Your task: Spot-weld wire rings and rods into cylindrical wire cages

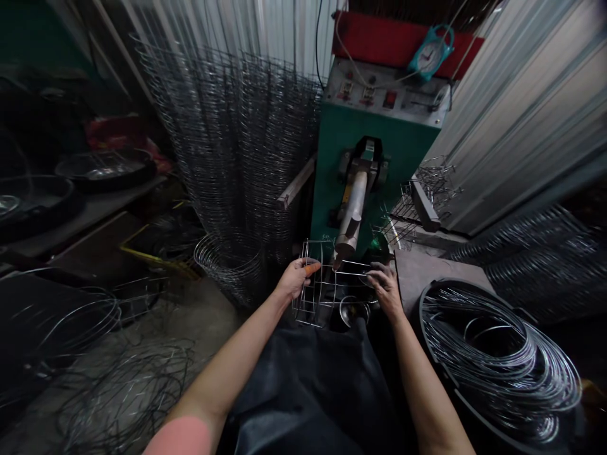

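A small wire basket frame (318, 292) is held between both hands under the metal arm (351, 212) of a green welding machine (374, 145). My left hand (294, 277) grips the frame's left side, fingers closed, with an orange cover on one fingertip. My right hand (385, 287) is closed on the frame's right end. The tip of the machine's arm sits just above the frame's top wires. A shiny round metal part (353, 309) shows below the frame.
Tall stacks of wire mesh frames (232, 145) stand to the left of the machine. A black tub of wire rings (497, 360) lies at right. More finished wire pieces (417, 202) rest beside the machine. Loose wire rings (95, 354) litter the floor at left. A dark apron (308, 392) covers my lap.
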Motion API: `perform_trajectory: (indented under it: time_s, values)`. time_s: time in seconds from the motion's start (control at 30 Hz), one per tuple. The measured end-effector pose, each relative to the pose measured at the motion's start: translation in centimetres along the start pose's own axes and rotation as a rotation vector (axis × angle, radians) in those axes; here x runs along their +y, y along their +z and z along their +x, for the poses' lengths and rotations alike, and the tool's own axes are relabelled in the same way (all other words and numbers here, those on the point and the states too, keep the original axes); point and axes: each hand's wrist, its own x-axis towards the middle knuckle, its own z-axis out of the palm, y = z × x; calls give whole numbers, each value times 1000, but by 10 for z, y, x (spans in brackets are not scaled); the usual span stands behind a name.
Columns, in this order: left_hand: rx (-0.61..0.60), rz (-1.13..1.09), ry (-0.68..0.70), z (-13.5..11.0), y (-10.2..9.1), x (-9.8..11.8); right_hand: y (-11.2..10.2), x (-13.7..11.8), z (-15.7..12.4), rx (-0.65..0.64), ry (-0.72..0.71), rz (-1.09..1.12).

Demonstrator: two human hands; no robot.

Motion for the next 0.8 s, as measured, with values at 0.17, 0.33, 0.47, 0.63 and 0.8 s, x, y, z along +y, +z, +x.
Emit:
perform_trajectory:
  time_s: [0.17,0.33,0.47,0.63,0.8]
  values:
    - [24,34,-21,7,2,2,0,1,6,-9,8,5]
    - [5,0,-57,13,1,1,2,3,7,9,-7,-21]
    - [-27,-24,-84,17,0,2,1,2,8,1,2,4]
    - [-60,-15,-68,12,-2,5,-5,-3,6,-29,1,15]
    - [-64,-3,-48,0,-8,2,-5,-5,0,-53,-18,33]
